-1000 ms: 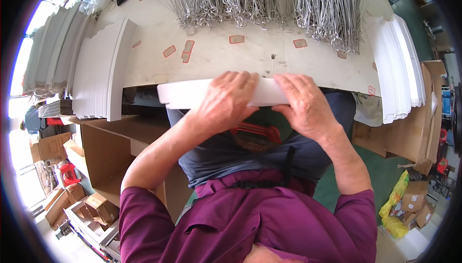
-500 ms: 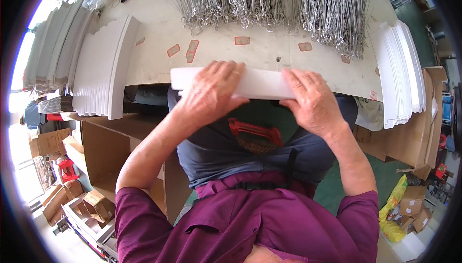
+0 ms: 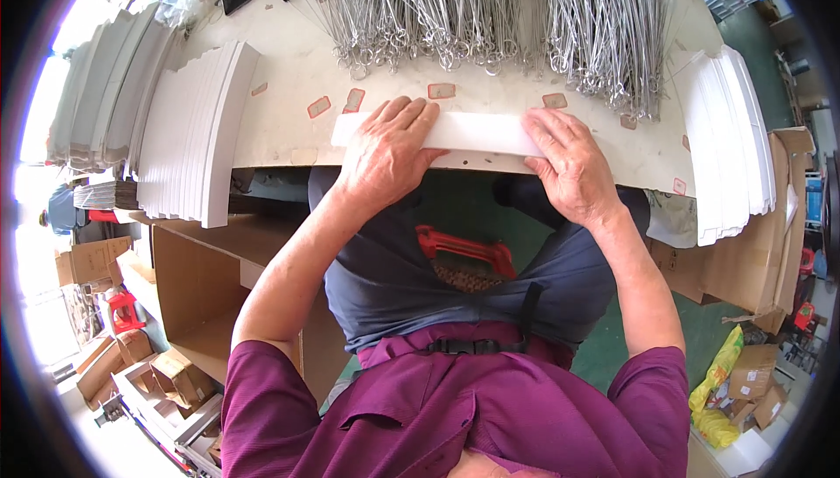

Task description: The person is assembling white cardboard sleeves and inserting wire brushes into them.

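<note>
A long, narrow white carton (image 3: pixel 484 133) lies across the front edge of the table, its length running left to right. Over its left part, my left hand (image 3: pixel 391 147) has the fingers on top and the thumb along the near side. My right hand (image 3: pixel 569 163) grips the right end the same way, fingers over the top and thumb at the near edge. Behind the carton lie many thin metal rods with ring ends (image 3: pixel 446 23), their rings pointing toward me. The carton's two ends are partly hidden under my hands.
White cartons (image 3: pixel 179 132) stand in a row at the table's left, beside flat white sheets (image 3: pixel 96 102). More folded white cardboard (image 3: pixel 726 146) is stacked at the right edge. An open brown box (image 3: pixel 197 277) sits below left; a red stool (image 3: pixel 468 251) is under the table.
Both hands and the white carton have moved slightly away from me onto the table edge. The carton now lies flatter, and its near side looks closed up.
</note>
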The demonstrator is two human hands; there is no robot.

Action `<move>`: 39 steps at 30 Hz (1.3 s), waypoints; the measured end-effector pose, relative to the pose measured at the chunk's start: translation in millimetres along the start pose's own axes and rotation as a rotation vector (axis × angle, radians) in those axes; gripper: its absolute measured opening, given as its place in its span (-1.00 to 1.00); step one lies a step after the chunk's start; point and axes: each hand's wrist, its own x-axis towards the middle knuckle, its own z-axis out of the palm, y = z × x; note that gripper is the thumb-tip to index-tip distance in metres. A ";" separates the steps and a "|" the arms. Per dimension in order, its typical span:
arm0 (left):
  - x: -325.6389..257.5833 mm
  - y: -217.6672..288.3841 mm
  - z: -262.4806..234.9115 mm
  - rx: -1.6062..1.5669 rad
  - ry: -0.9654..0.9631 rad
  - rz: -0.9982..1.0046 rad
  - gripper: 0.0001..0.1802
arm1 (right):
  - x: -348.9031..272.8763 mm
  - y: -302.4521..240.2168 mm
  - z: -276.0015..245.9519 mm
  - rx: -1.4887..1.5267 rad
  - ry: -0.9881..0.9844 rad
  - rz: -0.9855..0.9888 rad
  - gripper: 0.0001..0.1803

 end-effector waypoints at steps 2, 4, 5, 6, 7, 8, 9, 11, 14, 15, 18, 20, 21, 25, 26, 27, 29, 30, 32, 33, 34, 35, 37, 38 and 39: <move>-3.2 -1.8 2.5 0.015 0.040 0.028 -0.32 | -1.0 -1.1 0.9 -0.017 -0.010 -0.041 -0.45; -9.1 -1.9 7.8 -0.014 -0.005 -0.014 -0.19 | -6.4 -5.7 4.2 -0.062 -0.035 -0.046 -0.38; -15.2 0.2 10.4 0.056 -0.005 0.019 -0.11 | -10.4 -8.2 8.0 -0.106 -0.067 -0.044 -0.30; -19.4 0.8 12.9 0.128 -0.005 0.051 -0.02 | -12.8 -10.9 11.6 -0.149 -0.096 -0.043 -0.22; -21.8 1.4 17.0 0.151 -0.039 0.045 0.10 | -12.6 -16.6 16.5 -0.171 -0.121 0.005 -0.13; -21.3 4.4 21.6 0.160 -0.039 0.044 0.10 | -7.4 -25.9 21.0 -0.166 -0.114 0.001 -0.13; -18.1 9.5 26.0 0.149 -0.053 0.059 0.11 | 0.9 -37.1 26.3 -0.145 -0.139 -0.047 -0.14; -4.9 15.0 36.1 0.162 -0.068 0.086 0.14 | 18.3 -46.0 46.3 -0.184 -0.124 -0.132 -0.16; -3.4 10.7 29.1 0.161 -0.123 0.097 0.13 | 17.1 -43.7 43.7 -0.121 -0.141 -0.068 -0.16; -10.8 5.8 23.2 0.187 -0.114 0.087 0.13 | 10.8 -42.2 35.0 -0.088 -0.116 -0.006 -0.14; -37.5 -16.3 5.7 0.215 -0.055 0.007 0.10 | -24.6 -11.5 18.1 -0.225 -0.082 0.112 -0.08; -52.5 -26.9 2.6 0.257 -0.005 -0.043 0.08 | -38.2 -2.9 10.2 -0.231 -0.095 0.108 -0.06; -56.2 -30.5 4.0 0.263 0.001 -0.044 0.08 | -41.2 -1.3 10.3 -0.251 -0.099 0.120 -0.04; -51.4 -24.5 3.3 0.260 0.055 -0.009 0.01 | -49.4 4.8 4.2 -0.223 -0.030 0.069 -0.21; -53.1 -24.5 1.4 0.232 0.054 0.003 -0.08 | -53.5 7.0 2.5 -0.177 0.005 0.023 -0.33; -55.3 -24.4 0.0 0.200 0.049 0.017 -0.16 | -53.5 10.7 1.4 -0.187 -0.002 0.034 -0.33; -56.2 -11.5 -20.9 0.141 -0.048 0.037 -0.25 | -51.4 13.8 -6.3 -0.141 0.048 -0.122 -0.51; -53.7 -0.9 -32.4 0.116 -0.137 0.039 -0.34 | -41.4 1.8 -12.1 -0.096 0.093 -0.145 -0.53; -43.6 21.9 -44.9 -0.048 -0.258 0.011 -0.42 | -28.1 -13.7 -14.4 -0.046 0.062 -0.217 -0.56; -36.2 29.6 -43.4 -0.135 -0.280 0.000 -0.40 | -22.2 -23.0 -12.3 -0.048 0.046 -0.258 -0.57; -30.6 35.3 -41.7 -0.208 -0.299 -0.025 -0.38 | -14.0 -34.7 -10.7 -0.026 0.021 -0.289 -0.56; -24.9 38.4 -38.1 -0.217 -0.309 -0.021 -0.38 | -6.4 -43.3 -8.5 -0.004 0.021 -0.322 -0.58; -15.9 43.1 -31.6 -0.371 -0.376 -0.037 -0.34 | 2.6 -51.6 -4.5 0.016 0.020 -0.347 -0.59; -14.1 44.0 -29.4 -0.375 -0.381 -0.032 -0.34 | 5.6 -52.9 -3.1 0.015 0.028 -0.349 -0.60; -12.9 44.5 -27.4 -0.375 -0.430 -0.126 -0.33 | 5.7 -53.4 -3.1 0.014 0.036 -0.352 -0.61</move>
